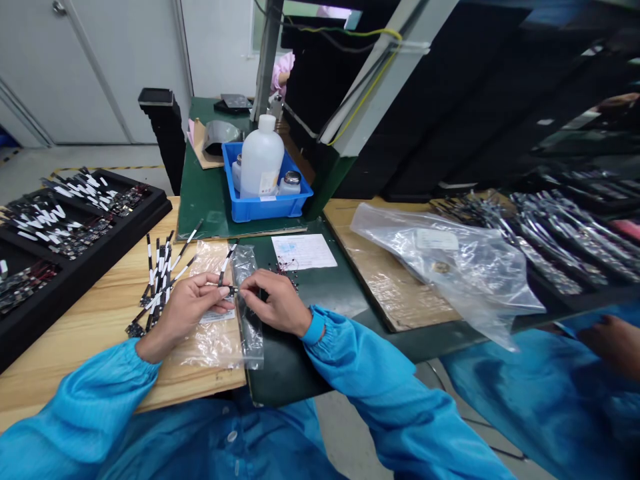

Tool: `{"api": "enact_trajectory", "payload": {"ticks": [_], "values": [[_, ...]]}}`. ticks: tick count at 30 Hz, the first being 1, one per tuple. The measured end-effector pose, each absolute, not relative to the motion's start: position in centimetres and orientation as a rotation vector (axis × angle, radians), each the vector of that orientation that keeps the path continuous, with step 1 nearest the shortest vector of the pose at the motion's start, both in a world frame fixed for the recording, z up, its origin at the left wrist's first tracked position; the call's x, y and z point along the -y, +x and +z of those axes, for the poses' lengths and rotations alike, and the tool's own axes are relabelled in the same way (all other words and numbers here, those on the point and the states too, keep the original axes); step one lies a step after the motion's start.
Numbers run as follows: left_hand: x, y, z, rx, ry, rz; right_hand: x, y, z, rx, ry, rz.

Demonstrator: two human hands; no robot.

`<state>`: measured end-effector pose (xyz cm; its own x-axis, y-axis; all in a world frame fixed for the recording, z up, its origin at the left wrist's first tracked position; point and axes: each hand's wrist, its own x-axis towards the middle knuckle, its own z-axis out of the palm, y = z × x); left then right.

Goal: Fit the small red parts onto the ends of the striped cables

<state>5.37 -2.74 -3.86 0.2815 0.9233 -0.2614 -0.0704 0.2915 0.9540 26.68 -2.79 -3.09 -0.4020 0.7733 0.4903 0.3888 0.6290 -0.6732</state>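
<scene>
We are gripping a small wired circuit board with our left hand and right hand, both closed, beside a clear plastic bag

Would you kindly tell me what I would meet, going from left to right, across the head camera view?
Black tray of circuit boards, left hand, small dark component, right hand, clear plastic bag.
</scene>
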Motion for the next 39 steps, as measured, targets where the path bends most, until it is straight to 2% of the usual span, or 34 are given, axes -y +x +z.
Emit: {"api": "enact_trajectory", "payload": {"ticks": [18,29,39], "values": [[3.5,6.0,-2.3,-1.152,1.186,0.835,2.8,26.9,-3.2,2.056,-0.908,0.594],[3.7,5.7,-2.9,-1.208,1.794,0.929,2.7,27.0,-3.2,2.089,-0.864,0.549],[3.7,6.3,-2.8,-1.192,1.329,0.959,2.8,27.0,-2.7,1.939,-0.876,0.394]]}}
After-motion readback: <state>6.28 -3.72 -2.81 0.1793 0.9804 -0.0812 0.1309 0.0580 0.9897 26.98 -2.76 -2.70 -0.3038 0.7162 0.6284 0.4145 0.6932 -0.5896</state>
